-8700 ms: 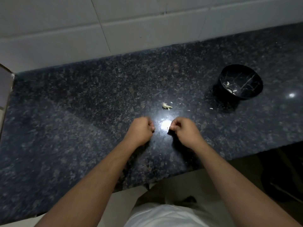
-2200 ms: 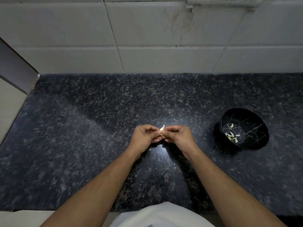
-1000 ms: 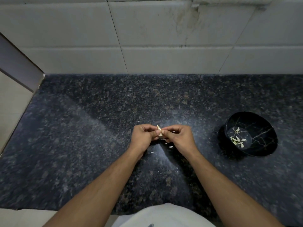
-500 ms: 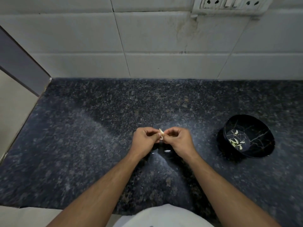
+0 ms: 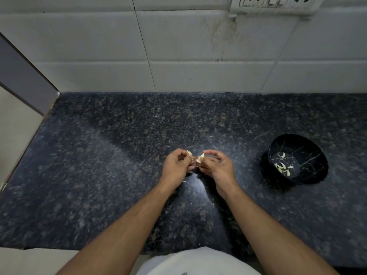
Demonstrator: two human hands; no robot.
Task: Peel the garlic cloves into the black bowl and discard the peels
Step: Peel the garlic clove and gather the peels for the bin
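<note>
Papery, pale-tan skin is lifting off the small garlic clove (image 5: 200, 160) pinched between both hands above the speckled dark granite counter (image 5: 99, 165). The left hand (image 5: 177, 168) curls round one end, fingertips pinching a flake, and the right hand (image 5: 216, 167) nips the other end. The clove looks light, firm and probably slick once bared, so the ends seem the best hold; the skin should tear easily. The round black bowl with pale veining (image 5: 309, 147) sits at three o'clock, well apart, holding several peeled cloves (image 5: 283, 166).
</note>
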